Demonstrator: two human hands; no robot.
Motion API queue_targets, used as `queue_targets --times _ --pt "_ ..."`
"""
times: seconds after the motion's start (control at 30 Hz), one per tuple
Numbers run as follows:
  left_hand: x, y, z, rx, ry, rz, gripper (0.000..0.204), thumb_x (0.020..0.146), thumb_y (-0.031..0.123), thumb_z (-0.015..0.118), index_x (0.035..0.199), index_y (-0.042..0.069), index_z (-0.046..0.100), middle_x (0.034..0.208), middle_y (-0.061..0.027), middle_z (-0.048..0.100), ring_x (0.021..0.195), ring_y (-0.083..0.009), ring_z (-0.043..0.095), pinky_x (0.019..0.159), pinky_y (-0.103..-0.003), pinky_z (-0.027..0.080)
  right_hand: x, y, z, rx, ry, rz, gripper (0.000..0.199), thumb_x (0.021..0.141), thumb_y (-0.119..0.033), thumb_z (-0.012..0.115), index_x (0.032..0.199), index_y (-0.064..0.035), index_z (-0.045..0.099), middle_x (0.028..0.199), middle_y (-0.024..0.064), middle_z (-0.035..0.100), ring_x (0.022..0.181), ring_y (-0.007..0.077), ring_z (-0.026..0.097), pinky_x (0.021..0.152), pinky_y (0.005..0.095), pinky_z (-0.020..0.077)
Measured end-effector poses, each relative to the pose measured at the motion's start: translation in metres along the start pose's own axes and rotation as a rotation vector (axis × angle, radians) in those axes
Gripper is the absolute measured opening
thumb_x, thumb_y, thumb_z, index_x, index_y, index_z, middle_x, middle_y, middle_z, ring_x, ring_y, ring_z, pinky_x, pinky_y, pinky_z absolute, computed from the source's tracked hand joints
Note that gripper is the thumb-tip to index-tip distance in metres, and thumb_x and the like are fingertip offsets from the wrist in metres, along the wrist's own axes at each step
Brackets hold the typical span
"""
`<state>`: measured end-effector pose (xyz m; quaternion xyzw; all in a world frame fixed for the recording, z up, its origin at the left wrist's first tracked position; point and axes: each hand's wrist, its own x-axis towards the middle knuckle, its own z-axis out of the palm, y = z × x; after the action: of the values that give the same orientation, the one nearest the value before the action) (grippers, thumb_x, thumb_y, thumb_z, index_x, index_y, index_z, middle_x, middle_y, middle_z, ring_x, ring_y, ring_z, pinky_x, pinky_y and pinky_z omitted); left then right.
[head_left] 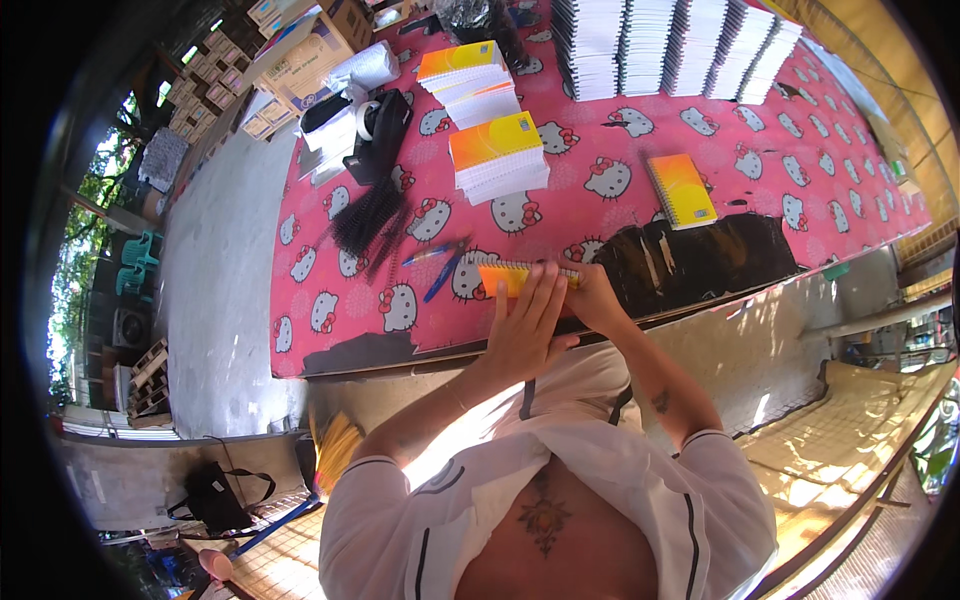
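A spiral notebook (493, 277) with a yellow-orange cover is at the table's near edge, its coil along the far side. My left hand (530, 312) rests across its cover with the fingers stretched out. Around the notebook's right end my right hand (594, 299) is closed, partly hidden behind the left. Blue-handled pliers (440, 281) lie just left of the notebook. Farther left is a bunch of black binding coils (368, 222). Another yellow-orange spiral notebook (682, 190) lies flat to the right.
Stacks of loose covered pages (500, 157) sit mid-table. Tall piles of spiral-bound notebooks (640, 50) stand at the back. A black tape dispenser (380, 135) is at the far left, beyond it a cardboard box (312, 62). The pink patterned tablecloth (590, 215) is torn near the front edge.
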<state>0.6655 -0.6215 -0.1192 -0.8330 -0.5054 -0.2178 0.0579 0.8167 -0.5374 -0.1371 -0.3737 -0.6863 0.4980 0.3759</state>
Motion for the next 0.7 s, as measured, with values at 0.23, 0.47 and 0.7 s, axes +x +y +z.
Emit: queue_targets --times 0.23,0.47,0.7 --pt "0.039 -0.036 -0.020 -0.171 0.115 -0.046 0.025 0.096 0.027 0.063 0.114 0.013 0.070 0.109 -0.0032 0.070 0.111 -0.0227 0.065 0.118 -0.061 0.011 0.000 -0.037 -0.018 -0.164 -0.076 -0.105 0.028 0.087 -0.013 0.074 0.112 -0.0004 0.070 0.085 0.0184 0.071 0.071 0.0255 0.069 0.070 0.0337 0.0529" --pt "0.041 -0.029 -0.019 -0.205 0.206 -0.034 0.015 0.091 0.020 0.069 0.103 0.012 0.071 0.097 -0.0020 0.071 0.099 -0.0216 0.067 0.117 -0.057 0.018 0.000 -0.039 -0.065 -0.084 -0.101 -0.177 0.021 0.081 -0.010 0.078 0.098 0.0024 0.072 0.083 0.0128 0.071 0.072 0.0211 0.068 0.068 0.0322 0.0520" --pt "0.041 -0.015 -0.043 -0.126 0.116 0.021 0.025 0.085 0.017 0.073 0.106 0.005 0.067 0.097 -0.0073 0.067 0.090 -0.0259 0.063 0.081 -0.039 0.047 -0.005 -0.056 -0.047 -0.399 0.028 -0.309 0.006 0.084 -0.005 0.069 0.088 -0.0017 0.066 0.074 0.0121 0.065 0.075 0.0286 0.067 0.066 0.0361 0.0529"
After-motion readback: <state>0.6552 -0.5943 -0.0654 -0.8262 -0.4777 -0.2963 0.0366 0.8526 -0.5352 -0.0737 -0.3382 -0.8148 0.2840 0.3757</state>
